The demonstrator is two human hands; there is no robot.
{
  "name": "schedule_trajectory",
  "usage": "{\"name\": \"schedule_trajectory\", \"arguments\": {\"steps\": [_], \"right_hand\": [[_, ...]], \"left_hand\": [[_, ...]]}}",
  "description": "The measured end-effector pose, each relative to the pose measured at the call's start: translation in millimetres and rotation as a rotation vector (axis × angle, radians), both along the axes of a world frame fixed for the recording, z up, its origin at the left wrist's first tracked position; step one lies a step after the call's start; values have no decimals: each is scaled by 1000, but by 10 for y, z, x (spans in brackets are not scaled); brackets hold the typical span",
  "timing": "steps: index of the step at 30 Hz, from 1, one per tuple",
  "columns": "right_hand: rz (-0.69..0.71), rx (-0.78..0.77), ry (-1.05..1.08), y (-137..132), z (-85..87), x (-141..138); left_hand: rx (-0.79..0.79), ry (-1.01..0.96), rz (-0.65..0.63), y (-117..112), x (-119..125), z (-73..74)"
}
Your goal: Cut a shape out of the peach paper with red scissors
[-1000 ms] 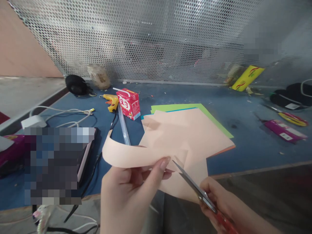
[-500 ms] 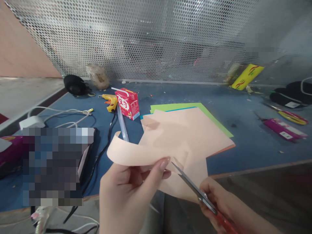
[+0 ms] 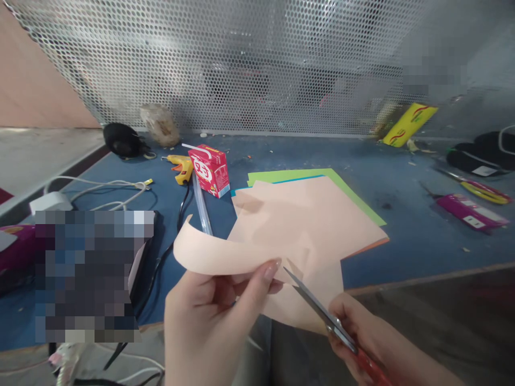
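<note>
snipping through the curling peach paper sheet [image 3: 241, 252] held above the blue table's [image 3: 402, 177] near edge; left hand [image 3: 217, 316] pinches it taut, right hand [image 3: 362, 338] grips red-handled scissors [image 3: 322, 313], blades parted. best feeding paper steadily into them.

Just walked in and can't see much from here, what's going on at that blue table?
A person is cutting paper. The left hand pinches a peach paper sheet, whose cut strip curls away to the left. The right hand works red-handled scissors, blades open at the paper's edge near the left thumb. More coloured sheets lie on the blue table underneath, with a red juice box and a yellow glue gun further back.
</note>
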State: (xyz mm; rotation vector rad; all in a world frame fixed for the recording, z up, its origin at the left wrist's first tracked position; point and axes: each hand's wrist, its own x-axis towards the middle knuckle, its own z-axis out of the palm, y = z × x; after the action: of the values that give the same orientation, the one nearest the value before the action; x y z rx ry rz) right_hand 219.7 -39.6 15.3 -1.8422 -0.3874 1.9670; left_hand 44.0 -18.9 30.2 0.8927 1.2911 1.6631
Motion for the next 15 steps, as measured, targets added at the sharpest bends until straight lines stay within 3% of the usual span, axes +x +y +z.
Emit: {"name": "schedule_trajectory", "arguments": {"steps": [3, 10, 15], "right_hand": [[-114, -67, 95, 43, 63, -43], [-68, -68, 59, 78, 159, -96], [78, 9, -51, 78, 103, -75]], "left_hand": [[-14, 0, -22, 9, -12, 5], [-14, 7, -55, 14, -62, -1], [-22, 0, -51, 5, -61, 1]]}}
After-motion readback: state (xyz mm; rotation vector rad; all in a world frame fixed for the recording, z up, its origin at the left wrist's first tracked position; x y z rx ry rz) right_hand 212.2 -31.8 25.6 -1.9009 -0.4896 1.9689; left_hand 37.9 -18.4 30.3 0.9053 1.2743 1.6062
